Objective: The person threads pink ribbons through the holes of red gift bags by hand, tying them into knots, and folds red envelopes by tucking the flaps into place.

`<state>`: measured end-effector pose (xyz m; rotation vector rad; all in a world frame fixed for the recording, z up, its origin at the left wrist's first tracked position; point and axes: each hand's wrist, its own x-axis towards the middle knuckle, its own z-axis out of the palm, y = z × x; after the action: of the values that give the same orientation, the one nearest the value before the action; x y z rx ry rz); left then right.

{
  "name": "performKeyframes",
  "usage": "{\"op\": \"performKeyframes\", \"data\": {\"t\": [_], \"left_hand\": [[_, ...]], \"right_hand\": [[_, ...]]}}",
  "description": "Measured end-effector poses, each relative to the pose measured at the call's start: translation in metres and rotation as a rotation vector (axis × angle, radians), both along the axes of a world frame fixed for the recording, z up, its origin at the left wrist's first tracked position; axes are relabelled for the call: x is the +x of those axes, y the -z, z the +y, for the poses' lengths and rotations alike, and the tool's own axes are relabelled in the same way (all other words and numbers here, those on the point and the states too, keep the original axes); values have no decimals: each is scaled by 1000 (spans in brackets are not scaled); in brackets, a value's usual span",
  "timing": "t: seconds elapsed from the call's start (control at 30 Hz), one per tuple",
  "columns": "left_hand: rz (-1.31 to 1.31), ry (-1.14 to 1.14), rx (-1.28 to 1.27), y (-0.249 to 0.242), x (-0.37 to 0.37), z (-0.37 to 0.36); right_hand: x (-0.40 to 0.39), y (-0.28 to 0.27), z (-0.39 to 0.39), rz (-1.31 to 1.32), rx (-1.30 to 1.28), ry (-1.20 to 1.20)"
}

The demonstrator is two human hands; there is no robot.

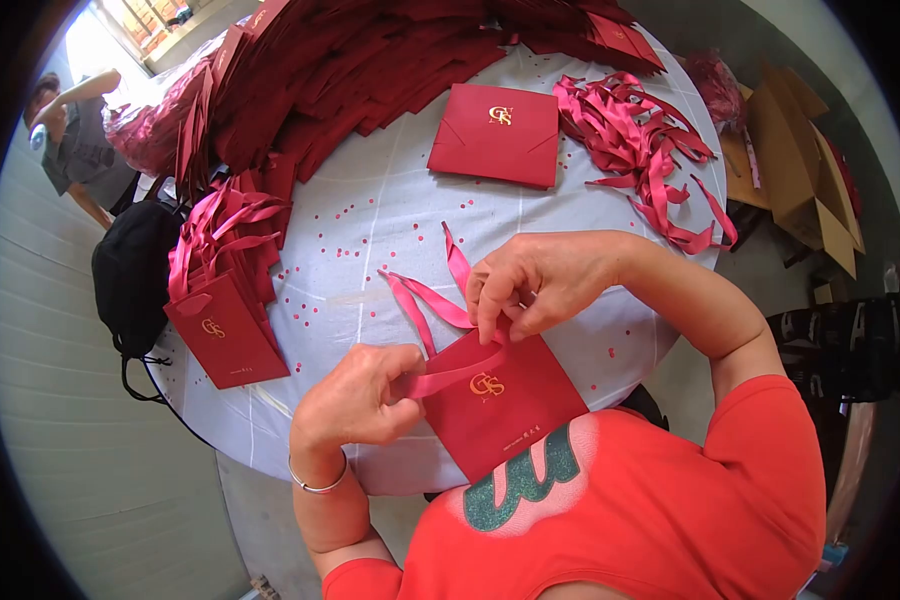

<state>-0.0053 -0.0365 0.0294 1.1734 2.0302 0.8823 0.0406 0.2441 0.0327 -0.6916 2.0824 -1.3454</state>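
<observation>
Far left there's a black drawstring bag (pixel 135 260), then a bunch of ribbon-handled bags (pixel 228 345) at the table edge, probably parked there to leave working space. The left hand (pixel 355 395) has its fingers curled around a pink ribbon (pixel 452 378), I guess to keep the loop from slipping. The red paper bag (pixel 520 400) sits right in front of the person, on the near side of the table, top edge facing the hands. The right hand (pixel 535 285) pinches at that edge, likely to control the ribbon there; its exact grip is hidden. Past it, flat bags (pixel 500 130) and loose ribbons (pixel 650 150) lie side by side, handy for grabbing. Branding-wise: gold monogram, looks like "GS" with something overlapping. Smaller print underneath's too tiny to read.
</observation>
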Motion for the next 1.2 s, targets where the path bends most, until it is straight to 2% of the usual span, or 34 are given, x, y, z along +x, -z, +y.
{"op": "performKeyframes", "data": {"t": [0.13,0.23,0.33,0.4,0.53,0.6,0.7,0.87,0.97,1.03,1.2], "left_hand": [[-32,29,-31,1,-4,-2],[-25,68,-36,-1,-4,-2],[-8,89,-20,-7,-2,1],[-141,49,106,-3,-1,-1],[-210,57,29,-6,-9,-5],[-144,187,53,-1,-13,-7],[-136,223,74,-6,-11,-4],[-101,132,84,-4,-6,-1],[-109,65,112,-2,-3,0],[-161,63,77,-3,-5,1],[-70,80,114,2,-5,-1]], "right_hand": [[-2,-1,-7,125,34,-93],[-8,9,-10,138,47,-39],[-13,13,-15,72,34,-15],[-14,9,-19,64,54,-22],[-14,7,-24,47,95,4],[-14,11,-25,36,93,22],[-14,12,-24,1,86,47],[-15,11,-23,-42,96,41],[-14,13,-24,28,31,77],[-15,11,-28,36,35,67],[-21,9,-43,96,33,15]]}}
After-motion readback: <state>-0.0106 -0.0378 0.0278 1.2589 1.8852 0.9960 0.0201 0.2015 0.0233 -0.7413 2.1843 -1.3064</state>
